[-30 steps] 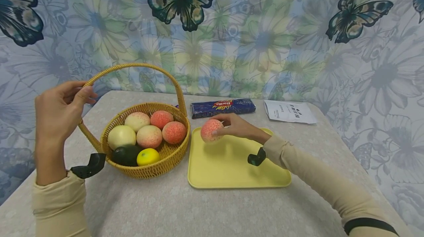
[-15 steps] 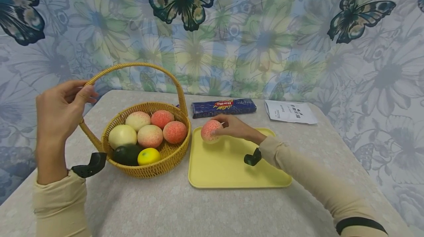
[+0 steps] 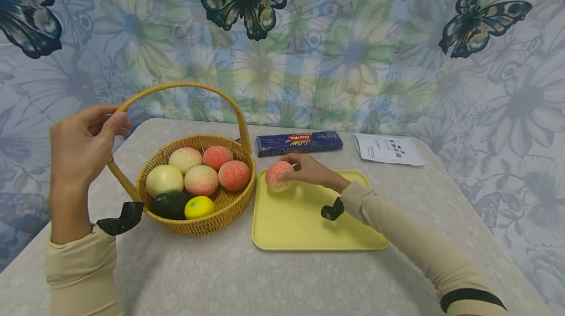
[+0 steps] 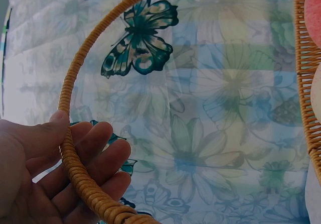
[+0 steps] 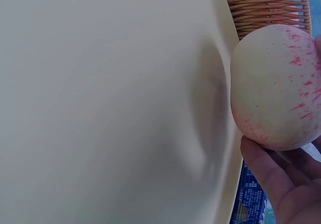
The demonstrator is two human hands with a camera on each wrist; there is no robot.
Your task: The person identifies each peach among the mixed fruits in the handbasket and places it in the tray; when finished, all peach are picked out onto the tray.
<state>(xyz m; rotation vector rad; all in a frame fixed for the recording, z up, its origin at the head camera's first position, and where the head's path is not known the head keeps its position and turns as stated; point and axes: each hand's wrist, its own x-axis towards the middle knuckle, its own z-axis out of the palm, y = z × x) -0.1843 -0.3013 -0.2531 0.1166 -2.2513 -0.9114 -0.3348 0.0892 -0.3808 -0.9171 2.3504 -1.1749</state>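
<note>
Dark-blue Barilla pack (image 3: 300, 144) beside white printed packet (image 3: 389, 149); butterfly-patterned backdrop (image 3: 309, 56) behind.

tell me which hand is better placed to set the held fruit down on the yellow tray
Probably the right hand: it holds the speckled fruit over the yellow tray, while the left hand grips the basket handle.

Beige sleeves (image 3: 81, 272), 1 black band (image 3: 472, 296) on the right; 2 black wrist cameras (image 3: 121, 220).
</note>
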